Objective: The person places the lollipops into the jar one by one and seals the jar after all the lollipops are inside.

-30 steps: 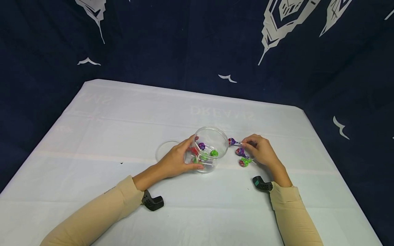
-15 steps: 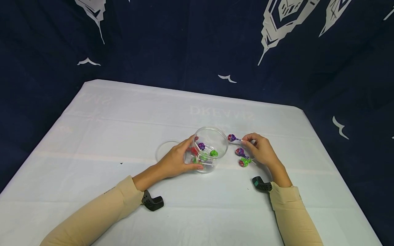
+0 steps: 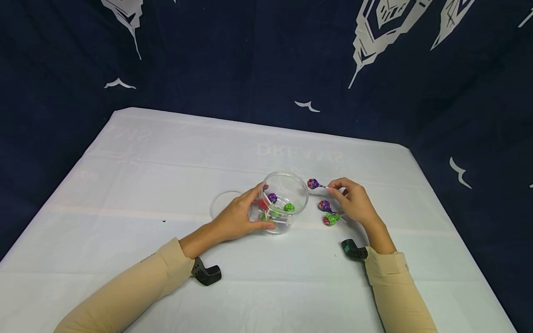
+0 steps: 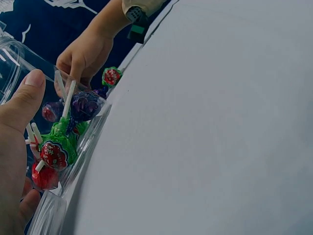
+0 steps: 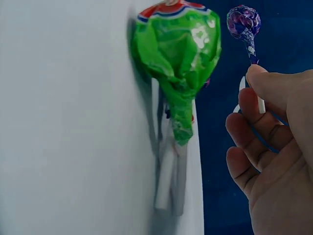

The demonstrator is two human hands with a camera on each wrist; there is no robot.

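Observation:
My left hand (image 3: 237,217) grips a clear round jar (image 3: 285,187) from its left side, the thumb and fingers spread around the wall. Inside lie several wrapped lollipops, among them a green one (image 4: 57,147), a purple one (image 4: 86,105) and a red one (image 4: 45,176). To the jar's right, my right hand (image 3: 353,201) pinches a purple lollipop (image 5: 243,24) by its white stick between thumb and forefinger, the candy head pointing toward the jar. Close below that hand, a second purple lollipop (image 3: 325,206) and a green lollipop (image 3: 330,219) lie on the table.
A clear round lid (image 3: 222,199) lies behind the left hand, partly covered by it. White cloth covers the table (image 3: 166,277). A dark blue curtain (image 3: 233,55) with white patterns hangs behind. Each wrist carries a black camera (image 3: 207,274).
My right hand has lifted slightly, and the purple lollipop it pinches has shifted a little up and away from the others. The left hand and jar have stayed still.

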